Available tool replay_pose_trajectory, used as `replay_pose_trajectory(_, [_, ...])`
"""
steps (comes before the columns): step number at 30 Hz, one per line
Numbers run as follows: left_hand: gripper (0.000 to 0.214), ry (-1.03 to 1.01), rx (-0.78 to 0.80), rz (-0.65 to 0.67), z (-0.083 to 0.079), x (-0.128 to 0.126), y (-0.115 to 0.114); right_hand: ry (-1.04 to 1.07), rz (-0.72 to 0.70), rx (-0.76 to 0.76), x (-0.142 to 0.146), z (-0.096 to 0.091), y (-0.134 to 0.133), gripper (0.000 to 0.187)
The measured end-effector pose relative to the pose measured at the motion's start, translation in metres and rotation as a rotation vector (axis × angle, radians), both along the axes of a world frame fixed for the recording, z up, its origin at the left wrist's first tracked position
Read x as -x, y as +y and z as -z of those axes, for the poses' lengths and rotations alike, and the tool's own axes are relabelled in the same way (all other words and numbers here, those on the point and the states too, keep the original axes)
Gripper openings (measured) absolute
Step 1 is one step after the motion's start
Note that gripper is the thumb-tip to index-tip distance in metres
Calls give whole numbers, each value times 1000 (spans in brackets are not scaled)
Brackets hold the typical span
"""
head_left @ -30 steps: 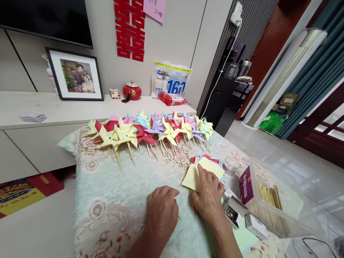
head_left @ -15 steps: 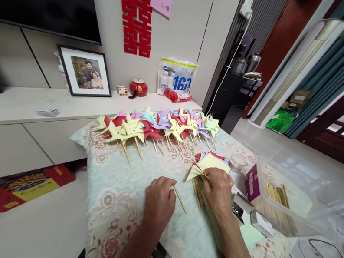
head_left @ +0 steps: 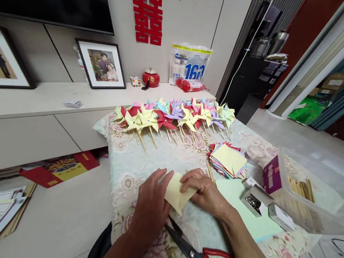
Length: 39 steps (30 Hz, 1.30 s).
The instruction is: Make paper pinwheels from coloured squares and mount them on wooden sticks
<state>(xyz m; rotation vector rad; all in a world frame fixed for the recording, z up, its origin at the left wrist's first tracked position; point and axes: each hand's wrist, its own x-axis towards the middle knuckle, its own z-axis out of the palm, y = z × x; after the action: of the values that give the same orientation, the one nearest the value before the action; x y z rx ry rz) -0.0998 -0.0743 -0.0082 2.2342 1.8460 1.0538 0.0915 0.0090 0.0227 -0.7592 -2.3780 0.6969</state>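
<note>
Low over the table, a pale yellow paper square (head_left: 177, 191) with a slit in it is between my two hands. My left hand (head_left: 154, 196) grips its left edge, the thumb mostly hidden. On the opposite side, my right hand (head_left: 203, 191) pinches the paper with curled fingers. Red-handled scissors (head_left: 186, 250) lie on the cloth just below the hands, blades apart. Beyond my right hand sits a stack of coloured paper squares (head_left: 228, 158), yellow on top. Thin wooden sticks (head_left: 210, 170) show partly beside that stack.
Several finished paper pinwheels (head_left: 173, 118) on sticks line the table's far side. To the right are a clear plastic bin (head_left: 296, 211) of sticks, an open small box (head_left: 254, 202) of metal fasteners, green paper sheets (head_left: 239, 217) and a tape roll (head_left: 255, 154).
My right hand has come back from the paper stack with a yellow square, and my left hand now grips it too. The view has shifted, moving the scene rightward.
</note>
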Motion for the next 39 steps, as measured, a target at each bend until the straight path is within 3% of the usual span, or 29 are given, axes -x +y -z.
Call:
replay_pose_trajectory(5, [44,96,-69,68,9,2,-5,-120,-4,-5,-4,1,-1,9])
replay_pose_trajectory(10, [24,59,-32,129,3,0,-5,-199,52,-27,-9,-2,-1,18])
replay_pose_trajectory(14, [23,12,11,123,-1,0,-6,-224,55,-11,-11,-5,-1,20])
replay_pose_trajectory(20, [19,-70,24,90,-3,1,-4,-219,46,78,-11,-7,-3,40])
replay_pose_trajectory(27, [20,-163,45,-40,-5,-1,-1,-156,95,97,-8,-2,-1,35])
replay_pose_trajectory(39, [21,-39,77,-184,1,-9,6,-199,255,57,0,0,-2,33])
